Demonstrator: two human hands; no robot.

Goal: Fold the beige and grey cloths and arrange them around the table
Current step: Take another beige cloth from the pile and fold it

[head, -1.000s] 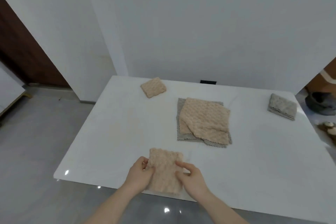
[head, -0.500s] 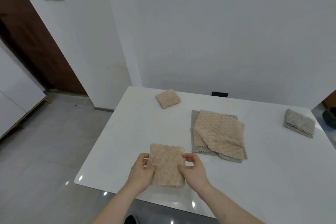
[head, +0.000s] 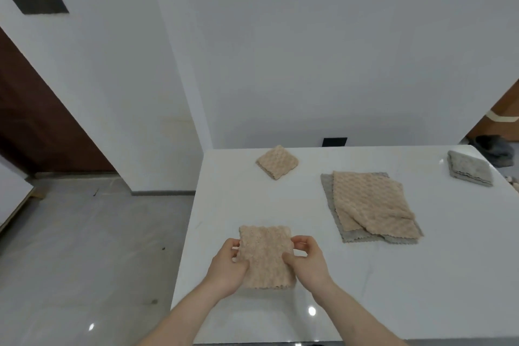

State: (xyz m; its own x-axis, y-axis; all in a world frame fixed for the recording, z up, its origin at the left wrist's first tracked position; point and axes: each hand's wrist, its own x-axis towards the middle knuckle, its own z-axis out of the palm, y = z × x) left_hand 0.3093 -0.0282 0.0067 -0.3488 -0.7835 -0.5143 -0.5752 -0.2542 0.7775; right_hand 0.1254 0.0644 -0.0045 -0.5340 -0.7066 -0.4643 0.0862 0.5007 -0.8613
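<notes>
The beige, bumpy-textured folded cloth (head: 265,257) is held between both hands over the near left part of the white glossy table (head: 421,275), at about 7 o'clock on the tabletop. It is gripped at its two side edges: the left hand (head: 227,267) is curled round the left edge, thumb on the upper face and fingers tucked behind, and the right hand (head: 307,260) pinches the right edge, thumb pressed on the front and fingers wrapped behind. The cloth thus lies between the two grips, its scalloped upper edge standing clear above the hands at 12 o'clock from them and its lower edge reaching down past the wrists. Whether the lower edge touches the table cannot be told.

A second beige cloth folded into a small square (head: 276,161) is seen at about 11 o'clock on the table, turned corner-on like a diamond. Near the centre, a large unfolded beige textured cloth (head: 370,202) is laid askew on a flat grey cloth (head: 332,211), whose edges show along the left and near sides. A folded grey fleecy cloth (head: 469,168) is placed at about 2 o'clock, close to the far right corner. A white wall (head: 309,50) stands behind the table, and a grey polished floor (head: 84,247) is seen at the left.
</notes>
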